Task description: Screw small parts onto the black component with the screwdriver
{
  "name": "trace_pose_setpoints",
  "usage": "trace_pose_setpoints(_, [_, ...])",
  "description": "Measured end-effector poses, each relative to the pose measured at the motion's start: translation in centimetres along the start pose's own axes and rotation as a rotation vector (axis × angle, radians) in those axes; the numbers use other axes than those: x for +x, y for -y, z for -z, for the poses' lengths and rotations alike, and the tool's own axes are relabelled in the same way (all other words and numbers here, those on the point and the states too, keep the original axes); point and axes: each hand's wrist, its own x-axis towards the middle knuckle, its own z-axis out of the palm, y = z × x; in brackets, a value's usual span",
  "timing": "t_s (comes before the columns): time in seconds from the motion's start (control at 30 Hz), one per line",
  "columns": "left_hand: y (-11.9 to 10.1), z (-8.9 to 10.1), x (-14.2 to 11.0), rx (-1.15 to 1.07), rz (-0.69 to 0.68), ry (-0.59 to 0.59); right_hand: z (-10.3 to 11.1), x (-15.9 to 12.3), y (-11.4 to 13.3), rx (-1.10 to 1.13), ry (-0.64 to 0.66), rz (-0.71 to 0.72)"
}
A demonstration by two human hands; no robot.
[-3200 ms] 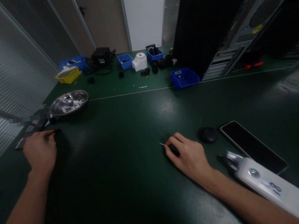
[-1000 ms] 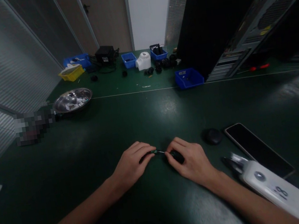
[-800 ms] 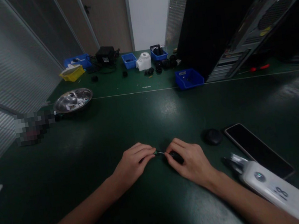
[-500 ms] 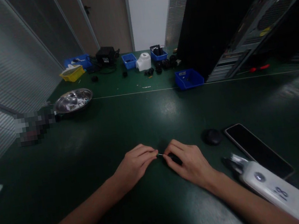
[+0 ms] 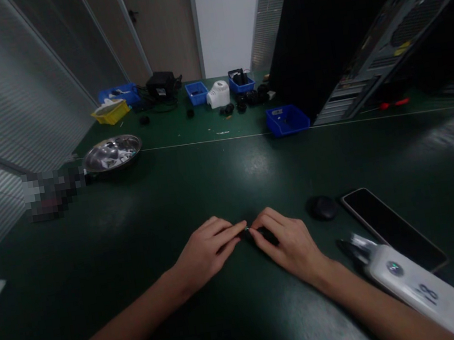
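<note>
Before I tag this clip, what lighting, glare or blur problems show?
Head view: dim overall, glare on the glossy green table; head view: what sits between the bare left hand and bare right hand is too dark to identify; head view: pixelation left of the round metal bowl.

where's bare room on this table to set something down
Bare: the middle, between the steel bowl, nearest blue bin, left hand and right hand; also between the forearms. Crowded: right side, with phone and white device; far end, with bins and black parts.
</note>
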Motion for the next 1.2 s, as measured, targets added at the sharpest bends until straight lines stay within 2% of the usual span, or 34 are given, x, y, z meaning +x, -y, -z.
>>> trace_pose_setpoints(0.2, [-0.5, 0.2, 0.5, 0.157, -0.003, 0.121, -0.6, 0.1, 0.1, -0.227, -0.011, -0.038])
trace_pose_setpoints(0.5, [-0.2, 0.5, 0.3, 0.043, 0.064, 0.044, -0.3, -0.2, 0.3, -0.334, -0.047, -0.14])
trace_pose_setpoints(0.77, [0.5, 1.1, 3.4, 0.115, -0.173, 0.176, -0.4, -0.1, 0.1, -0.347, -0.062, -0.133])
trace_pose_setpoints(0.87, [1.4, 1.3, 3.6, 0.164, -0.198, 0.182, -0.4, -0.2, 0.0, -0.335, -0.064, -0.127])
trace_pose_setpoints(1.0, [3.5, 2.9, 1.8, 0.193, -0.119, 0.118, -0.3, -0.2, 0.0, -0.301, -0.065, -0.126])
trace_pose_setpoints(1.2, [8.4, 8.0, -3.7, 0.278, 0.164, -0.044, -0.1, -0.2, 0.1, -0.253, -0.047, -0.146])
